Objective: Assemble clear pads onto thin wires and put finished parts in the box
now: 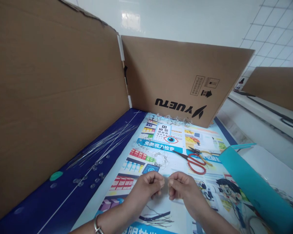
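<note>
My left hand [150, 185], with a metal bangle [97, 226] at the wrist, is closed in a pinch above the printed sheet [161, 178]. Facing it across a small gap, my right hand [183, 187] is pinched in the same way. Anything between the fingertips is too thin or small to make out. Just beyond the hands lies a loose ring of clear beads [163, 158] on fine thread. To its right, red-handled scissors [196, 164] lie with yellow-handled pliers [203, 155]. Thin dark strands [158, 219] show below my hands.
Cardboard panels [175, 71] wall off the left and back. On the blue surface lie clear strands [104, 143], loose clear discs [96, 178] and a green lump [56, 175]. A teal box [254, 188] stands at right. Clear beaded pieces [173, 119] line the back panel's foot.
</note>
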Tool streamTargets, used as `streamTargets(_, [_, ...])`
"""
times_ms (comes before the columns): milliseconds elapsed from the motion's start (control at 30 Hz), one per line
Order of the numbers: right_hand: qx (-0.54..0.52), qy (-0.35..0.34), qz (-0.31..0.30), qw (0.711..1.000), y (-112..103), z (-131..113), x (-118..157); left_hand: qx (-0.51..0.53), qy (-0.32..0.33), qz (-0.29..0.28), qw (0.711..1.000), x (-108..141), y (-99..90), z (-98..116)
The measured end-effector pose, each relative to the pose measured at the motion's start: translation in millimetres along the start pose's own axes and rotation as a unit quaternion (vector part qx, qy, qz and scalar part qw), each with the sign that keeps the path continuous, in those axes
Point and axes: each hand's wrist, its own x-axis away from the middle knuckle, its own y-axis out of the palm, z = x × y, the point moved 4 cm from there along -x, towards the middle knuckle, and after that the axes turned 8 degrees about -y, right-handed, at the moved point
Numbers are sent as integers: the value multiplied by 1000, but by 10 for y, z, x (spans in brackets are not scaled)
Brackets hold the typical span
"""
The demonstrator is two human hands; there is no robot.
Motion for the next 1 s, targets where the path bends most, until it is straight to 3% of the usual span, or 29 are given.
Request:
streamTargets(300, [-71,-2,-2,997,7,9,-5,36,-15,-24,999,-20,11,2])
streamTargets(467, [-92,8,-33,995,20,1,-23,41,-28,-22,999,-20,-21,-1])
streamTargets(667, [-60,16,-81,995,-3,49,-51,34,-32,-23,999,-49,-67,11])
streamTargets(1000, [-5,4,-72,997,-38,97,-57,21,-35,-53,998,-37,-56,44])
